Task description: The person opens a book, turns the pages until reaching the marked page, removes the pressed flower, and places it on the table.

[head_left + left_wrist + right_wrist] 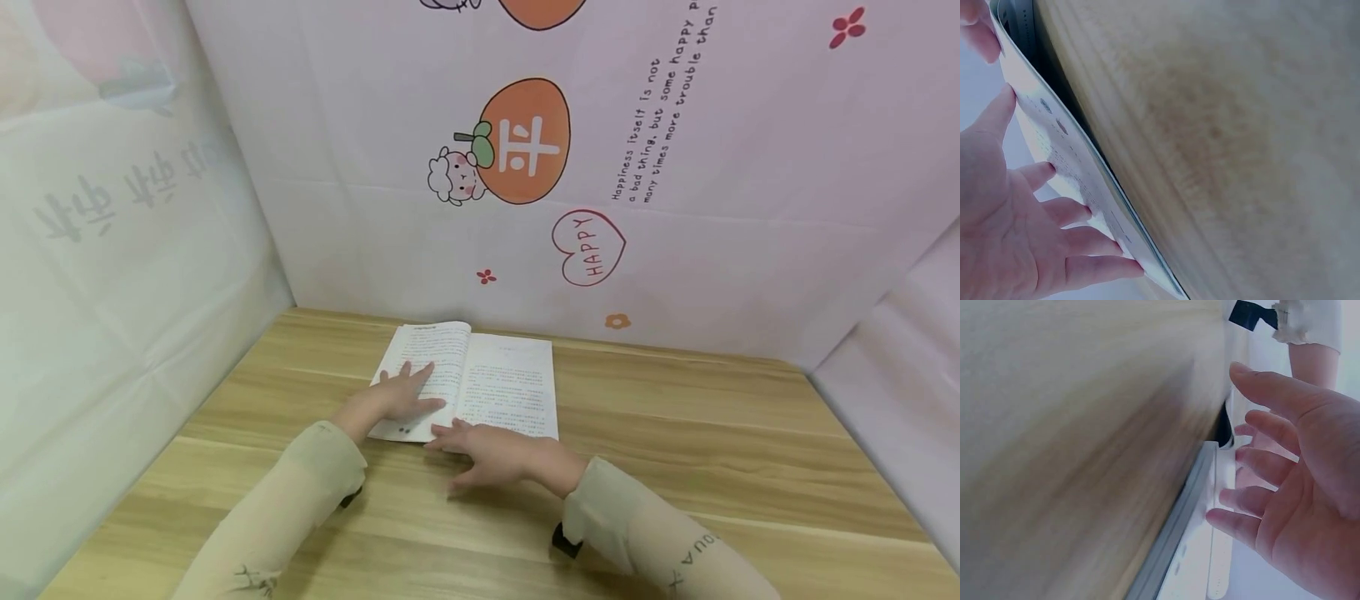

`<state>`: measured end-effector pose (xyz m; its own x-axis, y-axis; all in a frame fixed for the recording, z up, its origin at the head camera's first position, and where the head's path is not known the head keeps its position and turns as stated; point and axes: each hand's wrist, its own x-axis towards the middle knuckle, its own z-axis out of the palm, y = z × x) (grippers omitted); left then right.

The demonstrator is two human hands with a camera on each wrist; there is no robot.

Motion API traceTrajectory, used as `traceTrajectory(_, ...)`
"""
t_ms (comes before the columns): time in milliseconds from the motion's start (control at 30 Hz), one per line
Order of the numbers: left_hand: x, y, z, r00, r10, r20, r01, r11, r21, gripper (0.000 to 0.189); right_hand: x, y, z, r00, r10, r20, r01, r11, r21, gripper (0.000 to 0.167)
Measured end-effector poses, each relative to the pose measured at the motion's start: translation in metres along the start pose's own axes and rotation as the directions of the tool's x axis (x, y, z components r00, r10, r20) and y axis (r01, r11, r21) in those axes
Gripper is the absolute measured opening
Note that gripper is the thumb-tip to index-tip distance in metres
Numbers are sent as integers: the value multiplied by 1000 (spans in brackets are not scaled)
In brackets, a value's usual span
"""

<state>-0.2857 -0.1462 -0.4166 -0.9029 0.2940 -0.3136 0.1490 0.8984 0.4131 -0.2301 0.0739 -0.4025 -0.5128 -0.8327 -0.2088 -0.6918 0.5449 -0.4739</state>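
An open book (510,379) with printed text lies on the wooden table against the back wall. My left hand (405,393) rests on its left page, fingers spread and nearly straight. In the left wrist view, the fingertips of the left hand (1016,219) touch the printed page (1075,156). My right hand (491,454) is at the book's lower edge near the spine, fingers extended. In the right wrist view, the right hand (1297,469) has its fingers loosely spread by the book's edge (1194,519), pinching nothing. Whether its fingertips touch the paper I cannot tell.
The wooden table (697,467) extends to both sides and in front of the book. A printed white sheet forms the back wall (375,208), and another covers the left side (135,275). Dark straps show under both sleeves (600,508).
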Motion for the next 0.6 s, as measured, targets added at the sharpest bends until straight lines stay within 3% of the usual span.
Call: traceTrajectory(600,4,-4,6,1000,3,-27,-2,1000,12,83,-28,28,-11,988,27,-155,-19,998,55,41)
